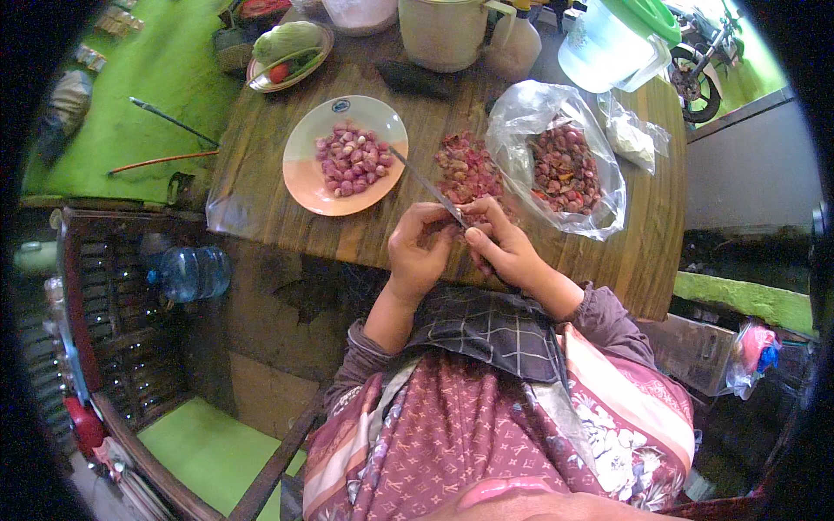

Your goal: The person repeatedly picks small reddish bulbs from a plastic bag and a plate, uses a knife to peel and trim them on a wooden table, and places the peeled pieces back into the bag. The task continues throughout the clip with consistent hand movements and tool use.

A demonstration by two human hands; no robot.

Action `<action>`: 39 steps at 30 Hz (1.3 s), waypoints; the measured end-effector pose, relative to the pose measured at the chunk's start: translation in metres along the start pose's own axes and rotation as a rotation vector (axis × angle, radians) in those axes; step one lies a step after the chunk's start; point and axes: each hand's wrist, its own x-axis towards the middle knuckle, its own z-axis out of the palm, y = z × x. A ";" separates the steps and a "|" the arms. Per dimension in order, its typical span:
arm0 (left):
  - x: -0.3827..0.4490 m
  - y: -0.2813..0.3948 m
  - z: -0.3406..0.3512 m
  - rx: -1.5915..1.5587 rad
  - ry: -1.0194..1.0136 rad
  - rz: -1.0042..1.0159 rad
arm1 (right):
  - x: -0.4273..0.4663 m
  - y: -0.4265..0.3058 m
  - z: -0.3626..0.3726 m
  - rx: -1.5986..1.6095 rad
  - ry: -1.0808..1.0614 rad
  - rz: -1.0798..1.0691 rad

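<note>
My right hand (515, 253) grips a knife (425, 179) low over the table's near edge. Its blade slants up and left, its tip appearing over the plate's right rim. Close beside it, my left hand (417, 251) has its fingertips pinched at the blade around a small piece, seemingly a shallot, mostly hidden by the fingers. Peeled shallots (352, 159) lie heaped on a round plate (306, 185) to the left. Just beyond my hands is a pile of reddish shallot skins (466, 163). Unpeeled shallots (565, 166) fill an open clear plastic bag (515, 120) on the right.
The wooden-patterned table (260, 163) also bears a plate of vegetables (290, 55), a lidded pitcher (443, 36), a spray bottle (515, 45), a green-lidded plastic container (606, 49) and a small bag of white contents (631, 137). A blue water jug (195, 273) lies at left.
</note>
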 end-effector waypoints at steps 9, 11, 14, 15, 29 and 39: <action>-0.005 -0.004 -0.011 -0.665 0.116 -0.265 | 0.011 -0.009 0.006 0.433 -0.166 0.022; -0.008 -0.009 -0.008 -0.623 0.137 -0.225 | 0.011 -0.004 0.007 0.332 -0.157 -0.013; -0.012 -0.014 -0.001 -0.511 0.153 -0.152 | 0.009 0.003 0.006 0.209 -0.147 -0.040; -0.012 -0.015 -0.001 -0.515 0.147 -0.169 | 0.008 0.006 0.005 0.220 -0.157 -0.045; -0.021 -0.005 0.010 -0.748 0.100 -0.310 | 0.005 0.039 -0.027 0.200 -0.011 0.036; -0.018 -0.011 0.027 -0.545 0.157 -0.280 | -0.023 0.020 -0.015 -0.146 -0.042 -0.196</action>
